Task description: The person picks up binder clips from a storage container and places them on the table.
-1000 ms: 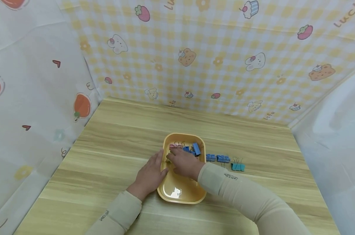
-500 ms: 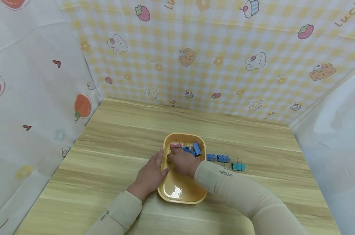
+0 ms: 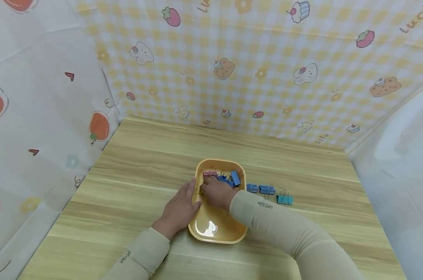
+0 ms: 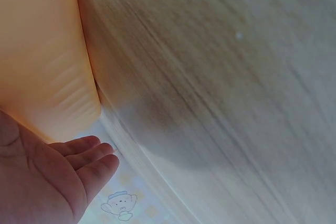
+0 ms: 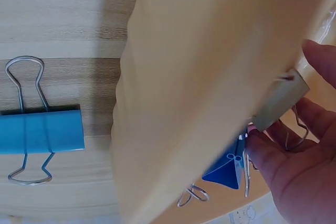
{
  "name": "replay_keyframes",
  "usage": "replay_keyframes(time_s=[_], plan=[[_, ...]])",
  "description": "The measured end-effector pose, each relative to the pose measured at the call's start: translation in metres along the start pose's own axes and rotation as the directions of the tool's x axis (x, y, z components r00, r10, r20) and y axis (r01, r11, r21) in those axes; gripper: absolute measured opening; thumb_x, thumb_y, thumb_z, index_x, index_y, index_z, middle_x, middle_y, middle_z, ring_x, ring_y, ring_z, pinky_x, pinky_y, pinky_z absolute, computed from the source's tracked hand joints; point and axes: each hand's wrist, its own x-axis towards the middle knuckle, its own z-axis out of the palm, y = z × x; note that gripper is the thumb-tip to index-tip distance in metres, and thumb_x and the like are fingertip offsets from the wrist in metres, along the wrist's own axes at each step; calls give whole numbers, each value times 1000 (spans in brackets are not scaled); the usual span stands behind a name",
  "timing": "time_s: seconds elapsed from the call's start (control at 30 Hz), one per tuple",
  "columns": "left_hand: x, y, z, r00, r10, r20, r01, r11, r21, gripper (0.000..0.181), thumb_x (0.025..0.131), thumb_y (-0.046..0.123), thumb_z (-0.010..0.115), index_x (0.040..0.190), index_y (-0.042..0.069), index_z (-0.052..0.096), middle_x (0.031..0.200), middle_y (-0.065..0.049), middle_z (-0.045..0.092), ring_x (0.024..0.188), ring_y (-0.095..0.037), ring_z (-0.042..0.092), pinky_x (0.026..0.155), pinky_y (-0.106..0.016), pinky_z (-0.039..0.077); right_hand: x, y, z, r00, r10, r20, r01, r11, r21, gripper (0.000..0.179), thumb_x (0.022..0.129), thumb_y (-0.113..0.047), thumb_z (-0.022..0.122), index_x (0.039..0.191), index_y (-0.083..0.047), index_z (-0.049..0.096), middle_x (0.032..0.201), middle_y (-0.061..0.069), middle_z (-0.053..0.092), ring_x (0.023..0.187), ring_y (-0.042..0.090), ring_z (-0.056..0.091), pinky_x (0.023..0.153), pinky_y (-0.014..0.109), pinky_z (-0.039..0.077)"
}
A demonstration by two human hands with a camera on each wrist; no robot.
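An orange-yellow plastic tray (image 3: 216, 223) stands on the table, holding a pink binder clip (image 3: 209, 174) and several blue binder clips (image 3: 235, 177) toward its far end. Along the tray's left side rests my left hand (image 3: 178, 210), its fingers fairly straight and touching the outer wall. My right hand (image 3: 217, 191) reaches down inside the tray. The right wrist view shows its fingers curled round a yellowish binder clip (image 5: 281, 100), the thumb just above it. That clip is mostly covered by the hand in the head view. A dark blue clip (image 5: 224, 172) lies beyond the fingertips.
Right of the tray, two blue binder clips (image 3: 267, 189) and a teal binder clip (image 3: 284, 199) lie in a row on the wooden table (image 3: 145, 155). A checked, patterned cloth (image 3: 260, 74) hangs behind, with white cloths at both sides.
My right wrist and forearm have shifted slightly left, while the fingers stay at the same part of the tray. My left hand and the tray look unmoved.
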Motion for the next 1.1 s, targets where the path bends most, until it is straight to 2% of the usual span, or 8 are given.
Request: replay_keyframes(time_s=[0.1, 0.3, 0.4, 0.57, 0.87, 1.1], plan=[[0, 0, 0, 1000, 3, -2, -3, 1000, 0, 73, 98, 30, 55, 153, 0, 18, 148, -24, 37, 137, -37, 36, 104, -49, 40, 0, -1, -1, 1000, -8, -2, 8, 1000, -3, 29, 87, -18, 71, 115, -14, 65, 132, 6, 52, 123, 23, 51, 91, 36, 52], [0, 0, 1, 1000, 6, -4, -6, 1000, 1, 72, 97, 29, 56, 152, 1, 19, 148, -24, 37, 137, -37, 36, 104, -49, 40, 1, 0, 1, 998, -46, -32, 45, 998, -38, 20, 90, -17, 67, 109, -15, 66, 113, 4, 57, 105, 19, 58, 78, 33, 55], [0, 0, 1, 1000, 6, -5, -6, 1000, 2, 72, 97, 29, 56, 152, 1, 19, 148, -24, 36, 137, -37, 36, 104, -49, 40, 2, -1, 1, 998, -57, -32, 55, 998, -42, 19, 93, -19, 65, 111, -15, 67, 109, 3, 58, 99, 18, 58, 76, 33, 56], [0, 0, 0, 1000, 0, -3, 0, 1000, 1, 72, 98, 30, 55, 153, 2, 19, 149, -23, 36, 137, -37, 36, 104, -49, 41, 3, -2, 2, 996, -76, -44, 73, 996, -57, 18, 95, -23, 62, 111, -16, 67, 106, 3, 59, 96, 18, 58, 75, 33, 56], [-1, 1, -1, 1000, -1, 5, 1, 1000, -6, 72, 98, 30, 55, 153, 1, 18, 149, -24, 36, 138, -37, 36, 105, -49, 39, 3, 0, 7, 994, -84, -71, 80, 996, -47, 13, 93, -24, 65, 104, -19, 68, 102, 0, 56, 93, 16, 57, 72, 30, 55], [0, 0, 1, 1000, 3, -3, -3, 1000, 5, 72, 98, 31, 55, 153, 1, 18, 148, -24, 37, 137, -37, 37, 105, -48, 39, 1, 3, 3, 996, -75, -42, 76, 997, 14, 14, 94, -17, 63, 107, -18, 68, 115, 4, 55, 102, 17, 59, 82, 32, 53]])
